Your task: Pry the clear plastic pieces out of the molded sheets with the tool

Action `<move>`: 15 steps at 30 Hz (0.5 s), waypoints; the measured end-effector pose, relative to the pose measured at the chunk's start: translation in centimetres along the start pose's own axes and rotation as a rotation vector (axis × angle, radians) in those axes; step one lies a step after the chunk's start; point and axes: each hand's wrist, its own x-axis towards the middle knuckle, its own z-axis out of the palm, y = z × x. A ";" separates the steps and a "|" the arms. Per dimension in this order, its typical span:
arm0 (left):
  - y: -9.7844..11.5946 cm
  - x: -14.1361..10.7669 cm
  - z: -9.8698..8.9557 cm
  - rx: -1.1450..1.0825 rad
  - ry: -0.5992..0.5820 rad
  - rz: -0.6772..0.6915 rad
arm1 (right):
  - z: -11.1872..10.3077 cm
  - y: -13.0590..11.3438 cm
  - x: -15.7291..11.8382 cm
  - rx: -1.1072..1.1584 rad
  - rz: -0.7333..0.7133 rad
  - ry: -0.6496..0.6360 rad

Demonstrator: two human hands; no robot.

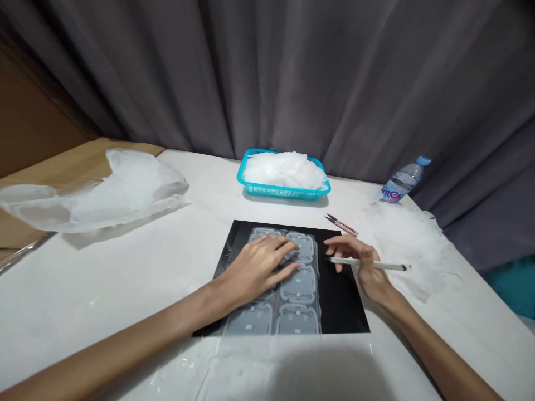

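My left hand (261,264) lies with fingers spread on a sheet of clear moulded plastic panels (298,284), hiding part of its left side. The panels are rounded rectangles in two columns, with small raised marks. They rest on a black mat (345,306). Over the mat's right edge, my right hand (370,273) grips a slim white pen-like tool (388,266) between thumb and fingers. Its dark tip points left, a little apart from the plastic; its exact kind is unclear. Beyond that hand lie pink-handled thread snips (345,225).
A turquoise basket (288,194) heaped with filmy white plastic stands at the back. Crumpled translucent plastic (407,245) lies at right, below a tilted water bottle (403,181). At left are a translucent bag (108,195) and cardboard (79,159). A grey curtain (276,72) hangs behind.
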 end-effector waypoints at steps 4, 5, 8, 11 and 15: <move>-1.1 0.9 0.8 -0.172 -0.031 0.116 | 0.5 -0.7 0.5 -0.053 0.078 -0.078; -1.3 1.0 1.0 -0.206 -0.051 0.119 | 0.6 -0.8 0.7 -0.058 0.089 -0.091; -1.8 1.0 1.4 -0.239 -0.084 0.077 | 0.8 -1.2 1.6 -0.025 0.114 -0.146; -1.9 1.0 1.5 -0.220 -0.099 0.065 | 0.6 -1.3 2.9 0.053 0.218 -0.256; -2.0 1.0 1.5 -0.202 -0.112 0.040 | 0.4 -0.9 3.7 0.063 0.208 -0.308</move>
